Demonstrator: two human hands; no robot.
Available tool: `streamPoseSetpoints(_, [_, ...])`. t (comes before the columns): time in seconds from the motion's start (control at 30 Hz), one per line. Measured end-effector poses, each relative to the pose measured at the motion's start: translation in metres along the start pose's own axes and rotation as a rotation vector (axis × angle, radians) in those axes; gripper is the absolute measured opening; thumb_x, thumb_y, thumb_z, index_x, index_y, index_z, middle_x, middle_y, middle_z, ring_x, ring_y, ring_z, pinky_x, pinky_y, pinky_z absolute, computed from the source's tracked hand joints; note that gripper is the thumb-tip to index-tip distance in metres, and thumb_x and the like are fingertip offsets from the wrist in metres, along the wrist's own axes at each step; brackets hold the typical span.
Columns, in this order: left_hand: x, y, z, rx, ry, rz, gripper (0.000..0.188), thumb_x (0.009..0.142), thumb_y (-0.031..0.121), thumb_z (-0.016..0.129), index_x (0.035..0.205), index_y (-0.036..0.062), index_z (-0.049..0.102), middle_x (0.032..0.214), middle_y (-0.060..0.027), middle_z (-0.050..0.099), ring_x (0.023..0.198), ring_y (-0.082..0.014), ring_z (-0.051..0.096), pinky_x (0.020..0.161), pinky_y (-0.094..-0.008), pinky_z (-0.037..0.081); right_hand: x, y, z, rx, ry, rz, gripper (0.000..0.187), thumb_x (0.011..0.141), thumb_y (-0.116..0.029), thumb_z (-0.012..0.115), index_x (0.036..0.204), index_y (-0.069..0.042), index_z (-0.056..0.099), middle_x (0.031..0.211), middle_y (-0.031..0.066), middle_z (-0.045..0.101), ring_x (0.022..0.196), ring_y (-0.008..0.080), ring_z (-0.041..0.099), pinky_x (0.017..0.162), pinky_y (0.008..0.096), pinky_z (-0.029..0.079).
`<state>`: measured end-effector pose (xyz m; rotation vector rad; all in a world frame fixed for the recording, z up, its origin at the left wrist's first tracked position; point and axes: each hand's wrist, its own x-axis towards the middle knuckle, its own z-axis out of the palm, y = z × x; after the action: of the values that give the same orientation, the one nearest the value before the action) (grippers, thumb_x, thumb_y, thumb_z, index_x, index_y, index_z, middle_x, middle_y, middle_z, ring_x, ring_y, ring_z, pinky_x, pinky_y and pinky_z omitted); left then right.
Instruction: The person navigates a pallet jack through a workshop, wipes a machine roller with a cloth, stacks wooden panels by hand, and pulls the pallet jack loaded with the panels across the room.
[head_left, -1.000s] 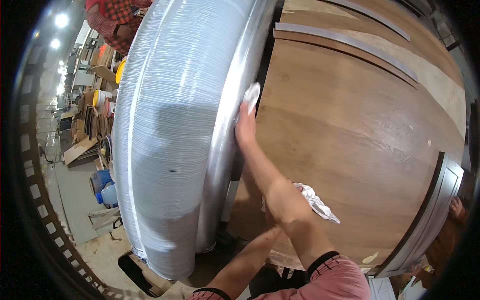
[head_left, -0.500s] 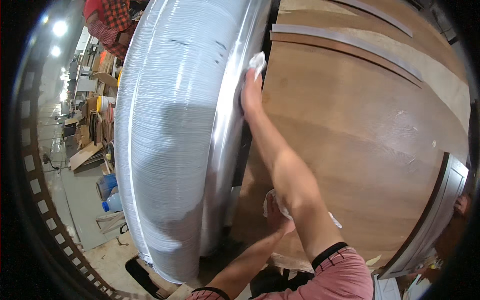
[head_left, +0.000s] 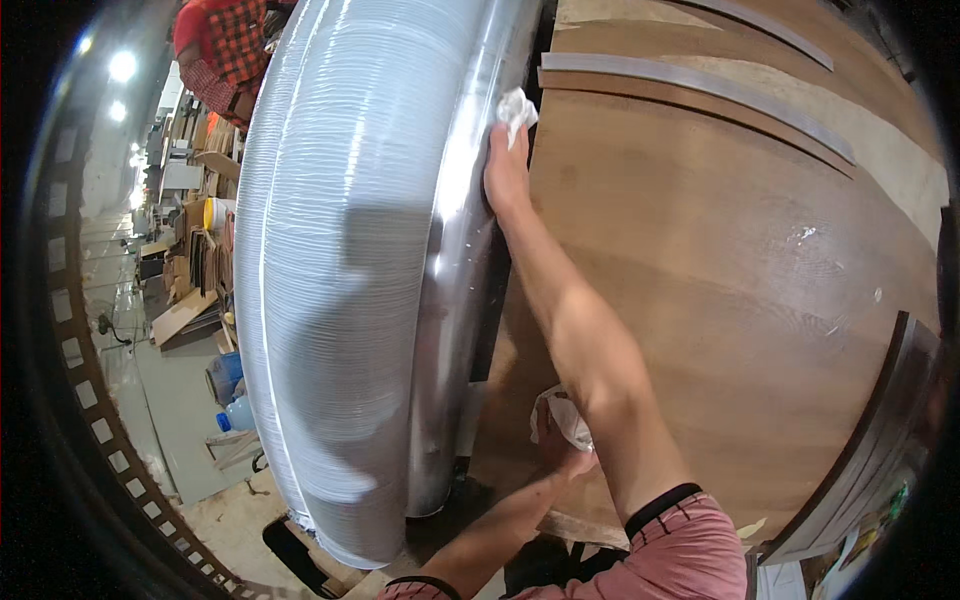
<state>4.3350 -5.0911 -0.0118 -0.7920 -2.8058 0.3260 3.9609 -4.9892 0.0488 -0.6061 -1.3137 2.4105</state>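
My right hand (head_left: 508,175) reaches far forward along a shiny metallic roller (head_left: 447,300). A crumpled white cloth (head_left: 517,112) shows beyond its fingertips, held against the roller's right side. Nearer to me, my left hand (head_left: 562,445) is closed around a second white cloth (head_left: 570,418), over the brown wooden sheet (head_left: 690,300). My right upper arm crosses close beside it, and some of its fingers are hidden. Left of the shiny roller lies a thick roll (head_left: 340,300) with a ribbed, pale, glossy surface.
Two long metal-edged strips (head_left: 690,88) lie across the far part of the sheet. A dark framed panel (head_left: 860,450) stands at its right edge. Another person (head_left: 225,50) is beyond the roll at the far left. Stacked boards (head_left: 185,315) and blue-capped bottles (head_left: 238,413) are on the left.
My right hand and its cloth have shifted slightly forward along the roller. The view has moved a little. The dark panel has tilted, and the other person's hand beside it is out of sight.
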Motion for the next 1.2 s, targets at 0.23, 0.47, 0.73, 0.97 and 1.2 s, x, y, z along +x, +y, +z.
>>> streamPoseSetpoints(0.23, [0.021, -0.005, -0.002, -0.325, 0.095, 0.053, 0.073, 0.085, 0.071, 0.044, 0.146, 0.0313, 0.036, 0.14, -0.0099, 0.048, 0.123, -0.0349, 0.043, 0.1, -0.0543, 0.035, -0.214, 0.046, 0.006, -0.399, -0.026, -0.087, 0.072, 0.083, -0.012, 0.065, 0.146, -0.002, 0.033, 0.155, 0.0268, 0.015, 0.14, 0.0478, 0.019, 0.116, 0.05, 0.02])
streamPoseSetpoints(0.47, [-0.048, 0.009, 0.032, -0.351, -0.008, 0.161, 0.071, 0.087, 0.068, 0.044, 0.146, 0.0297, 0.036, 0.138, -0.0099, 0.05, 0.12, -0.0319, 0.047, 0.099, -0.0547, 0.037, -0.025, 0.002, 0.001, -0.009, 0.004, -0.036, 0.056, 0.103, -0.032, 0.038, 0.143, 0.007, 0.031, 0.151, 0.0275, 0.023, 0.138, 0.0393, 0.028, 0.115, 0.042, 0.022])
streamPoseSetpoints(0.73, [0.007, 0.002, -0.01, -0.387, 0.008, 0.004, 0.069, 0.091, 0.066, 0.041, 0.145, 0.0246, 0.039, 0.137, -0.0082, 0.052, 0.122, -0.0304, 0.048, 0.101, -0.0533, 0.037, -0.223, 0.05, 0.001, -0.175, -0.052, -0.041, 0.064, 0.086, 0.002, 0.056, 0.146, -0.008, 0.037, 0.153, 0.0289, 0.019, 0.137, 0.0448, 0.028, 0.113, 0.0472, 0.025])
streamPoseSetpoints(0.97, [-0.057, 0.018, 0.03, -0.387, 0.011, 0.124, 0.068, 0.092, 0.064, 0.041, 0.147, 0.0241, 0.036, 0.139, -0.0081, 0.051, 0.127, -0.0324, 0.045, 0.104, -0.0549, 0.034, 0.0, 0.037, -0.013, 0.013, 0.009, 0.071, 0.056, 0.104, -0.042, 0.034, 0.139, 0.002, 0.038, 0.128, 0.0156, 0.054, 0.112, 0.0268, 0.051, 0.101, 0.0381, 0.037])
streamPoseSetpoints(1.2, [-0.045, -0.016, 0.062, -0.382, 0.175, 0.421, 0.068, 0.094, 0.057, 0.044, 0.149, 0.0206, 0.026, 0.14, -0.0136, 0.048, 0.123, -0.0356, 0.05, 0.103, -0.0562, 0.037, -0.208, 0.044, 0.001, -0.104, -0.144, 0.146, 0.069, 0.102, -0.045, 0.034, 0.151, -0.001, 0.014, 0.154, 0.0207, 0.019, 0.144, 0.0314, 0.017, 0.118, 0.037, 0.013])
